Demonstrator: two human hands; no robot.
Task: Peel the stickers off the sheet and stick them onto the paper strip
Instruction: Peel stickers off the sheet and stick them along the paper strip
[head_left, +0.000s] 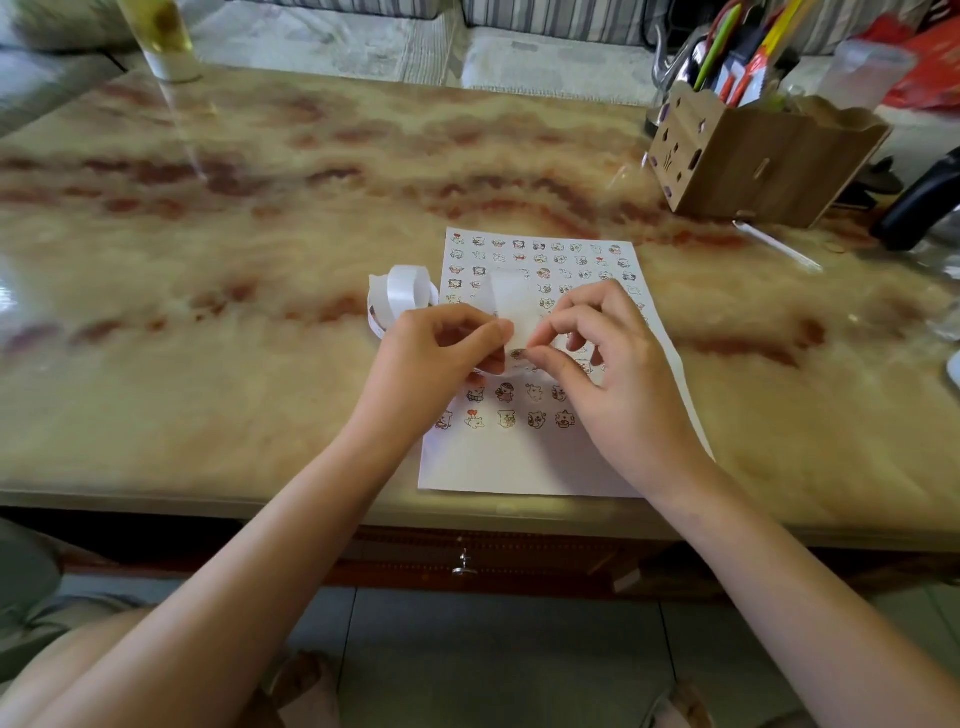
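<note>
**Both hands meet over the sticker sheet**

The left hand (441, 353) pinches the white paper strip (511, 301) in its fingers, raised above the sticker sheet (519, 467) that lies flat on the bench (260, 234). The rest of the strip curls into a coil (402, 291) just left of the sheet. The right hand (608, 364) pinches what seems a small sticker (517, 354) at the strip's lower end. Both hands hide the sheet's middle rows. The bench is glossy marbled stone. A wooden pen holder (753, 161) stands far right, a striped sofa (545, 21) behind.

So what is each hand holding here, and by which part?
The left hand pinches the paper strip near its lower part. The right hand pinches what looks like a small sticker by its edge, at the strip's bottom.
</note>
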